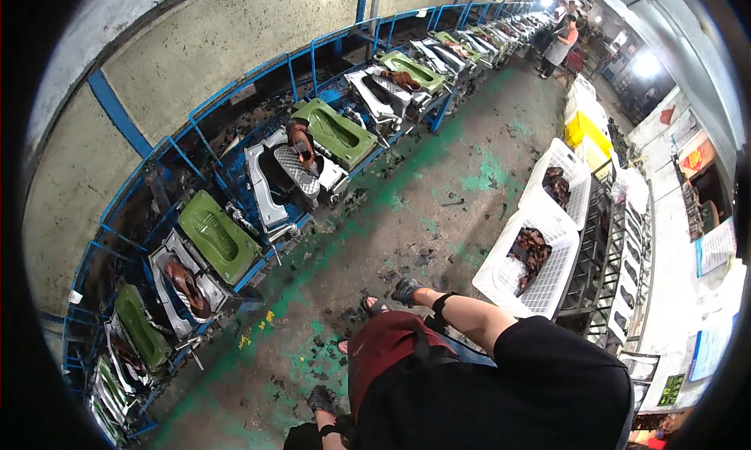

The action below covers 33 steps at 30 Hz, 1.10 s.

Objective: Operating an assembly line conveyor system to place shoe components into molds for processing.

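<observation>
Print on the wall: red poster [695,160], white sheet [715,248], bluish notice [713,350], lettering too small from here! A white crate [552,281] flanks the aisle; scraps [425,256] litter its floor [501,121]. Gloved left hand [321,401] and right hand [406,291], well apart; can't tell how open, or whether holding anything. Nearest brown shoe [186,286]: left, in a white metal frame [216,298].

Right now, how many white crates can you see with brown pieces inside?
2: the nearer crate, on the right, and the farther crate, just beyond it. White containers farther back may hold some too; I can't see their contents.
</observation>
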### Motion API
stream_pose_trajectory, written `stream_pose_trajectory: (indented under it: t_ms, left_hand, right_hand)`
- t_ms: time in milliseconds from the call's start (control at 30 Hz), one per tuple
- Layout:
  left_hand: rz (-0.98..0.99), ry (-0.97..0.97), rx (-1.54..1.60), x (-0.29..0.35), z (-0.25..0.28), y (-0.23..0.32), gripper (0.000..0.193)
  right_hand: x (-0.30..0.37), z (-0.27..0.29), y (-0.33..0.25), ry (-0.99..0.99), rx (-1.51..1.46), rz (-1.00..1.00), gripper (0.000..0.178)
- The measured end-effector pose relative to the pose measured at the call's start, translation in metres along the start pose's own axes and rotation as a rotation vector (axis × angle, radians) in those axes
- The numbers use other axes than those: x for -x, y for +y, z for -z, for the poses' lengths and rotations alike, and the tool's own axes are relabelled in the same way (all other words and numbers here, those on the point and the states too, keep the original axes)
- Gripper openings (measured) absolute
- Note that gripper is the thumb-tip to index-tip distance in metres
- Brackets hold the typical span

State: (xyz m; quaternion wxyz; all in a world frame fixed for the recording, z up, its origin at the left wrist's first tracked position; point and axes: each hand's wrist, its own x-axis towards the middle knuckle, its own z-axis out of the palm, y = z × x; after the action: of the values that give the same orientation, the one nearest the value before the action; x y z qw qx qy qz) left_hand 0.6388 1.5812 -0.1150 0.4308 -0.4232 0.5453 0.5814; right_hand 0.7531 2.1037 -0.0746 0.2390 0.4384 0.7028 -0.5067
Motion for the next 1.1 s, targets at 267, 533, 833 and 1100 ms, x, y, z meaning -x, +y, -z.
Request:
stream_pose_trajectory:
  t_ms: [267,533,833,1100]
  left_hand:
    - [0.019,0.071,0.038,-0.035,-0.040,-0.008,0.022]
    - [-0.044,0.224,-0.084,0.033,-0.103,-0.022,0.015]
    - [0.002,0.258,-0.062,0.052,-0.106,-0.083,0.018]
    - [-0.057,0.253,-0.050,0.029,-0.163,-0.097,0.008]
  right_hand:
    - [0.012,0.041,0.025,0.057,-0.121,-0.008,0.029]
    - [0.022,0.144,0.060,-0.044,-0.211,-0.185,0.026]
    - [0.037,0.192,0.086,-0.096,-0.149,-0.262,0.027]
    - [0.031,0.229,0.097,-0.134,-0.081,-0.225,0.029]
